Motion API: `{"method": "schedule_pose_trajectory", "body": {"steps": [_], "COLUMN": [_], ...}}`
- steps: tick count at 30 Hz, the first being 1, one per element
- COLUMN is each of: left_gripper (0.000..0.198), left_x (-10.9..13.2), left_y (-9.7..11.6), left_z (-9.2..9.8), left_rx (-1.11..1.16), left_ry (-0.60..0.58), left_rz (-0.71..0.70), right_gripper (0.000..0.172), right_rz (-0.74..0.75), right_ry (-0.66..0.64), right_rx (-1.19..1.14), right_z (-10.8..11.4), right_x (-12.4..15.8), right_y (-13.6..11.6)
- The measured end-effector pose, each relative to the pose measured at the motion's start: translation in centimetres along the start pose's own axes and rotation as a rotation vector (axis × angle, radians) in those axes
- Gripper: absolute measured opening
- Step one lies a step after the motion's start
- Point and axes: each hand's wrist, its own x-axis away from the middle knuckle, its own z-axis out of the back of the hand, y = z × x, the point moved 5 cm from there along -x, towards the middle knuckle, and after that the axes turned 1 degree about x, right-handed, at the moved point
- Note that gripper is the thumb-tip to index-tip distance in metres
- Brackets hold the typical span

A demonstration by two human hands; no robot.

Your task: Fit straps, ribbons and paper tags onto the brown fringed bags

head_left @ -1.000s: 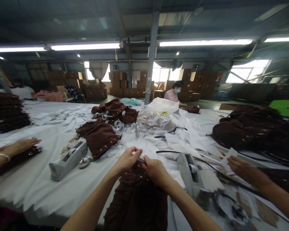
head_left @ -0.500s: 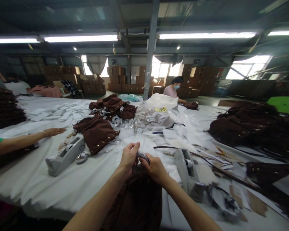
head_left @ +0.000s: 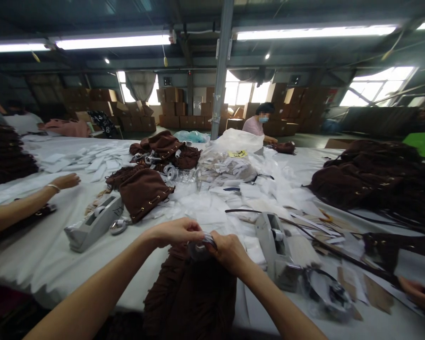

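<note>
Holding (head view): the left hand [head_left: 173, 231] pinches a small bundle [head_left: 200, 245] with its fingertips, and the right hand [head_left: 230, 252] is closed on it. The bundle is grey and shiny and too blurred to identify.
Bundle's place: it sits at the top of a brown bag [head_left: 191, 293], between the two hands.
Bag's place: it lies on the white table [head_left: 56, 269] straight in front of the person, with its lower part hanging past the near edge.
Slip risk: the bag could probably slide off, since much of it hangs over the edge and only the two grips hold its top.
Knock risk: a tape dispenser [head_left: 274, 250] stands just right of the right wrist, so an outward swing could strike it or catch its cutter.
Tangle risk: a black strap [head_left: 255, 211] and loose white slips [head_left: 205, 208] lie just beyond the hands, and a forward push could drag them along.
Neighbours: a co-worker's hand [head_left: 65, 181] rests on the table well to the left, and another co-worker's hand [head_left: 416, 293] shows at the lower right.
Open room: there is bare cloth left of the bag, up to a second tape dispenser [head_left: 94, 224] and another brown pouch [head_left: 143, 191].
Tight side: the right side is crowded with paper scraps and a dark brown pile [head_left: 371, 179].
</note>
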Motion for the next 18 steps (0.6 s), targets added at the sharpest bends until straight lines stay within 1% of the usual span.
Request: {"method": "schedule_pose_trajectory", "body": {"steps": [2,4,7,9,11,14,16,18], "left_gripper": [0.035,0.038,0.043,0.046,0.047,0.048,0.05,0.051], "left_x": [-0.2,-0.3,-0.3,-0.2,-0.1,0.2,0.1,-0.1], "left_y": [0.2,0.0,-0.6,-1.2,-2.2,-3.6,-4.3,-4.4], "left_z": [-0.4,-0.9,-1.5,-1.9,-2.3,-2.9,-3.1,-3.0], "left_rx": [0.009,0.03,0.058,0.078,0.091,0.04,-0.047,-0.155], "left_ry": [-0.03,-0.022,0.011,-0.006,-0.035,-0.039,-0.013,0.036], "left_rz": [0.048,0.084,0.077,0.05,0.042,0.039,0.032,0.023], "right_gripper": [0.032,0.033,0.033,0.032,0.031,0.03,0.028,0.025], "right_rz": [0.049,0.083,0.09,0.086,0.103,0.163,0.191,0.198], "right_ry": [0.034,0.069,0.118,0.137,0.119,0.032,-0.007,-0.012], "right_rx": [-0.01,-0.01,0.003,0.012,0.043,0.107,0.118,0.111], "right_z": [0.3,0.5,0.7,0.9,0.8,0.1,-0.3,-0.5], "right_x": [0.0,0.3,0.8,1.1,1.3,1.3,1.3,1.3], "right_y": [-0.2,-0.4,-0.4,-0.4,-0.5,-0.8,-1.1,-1.3]}}
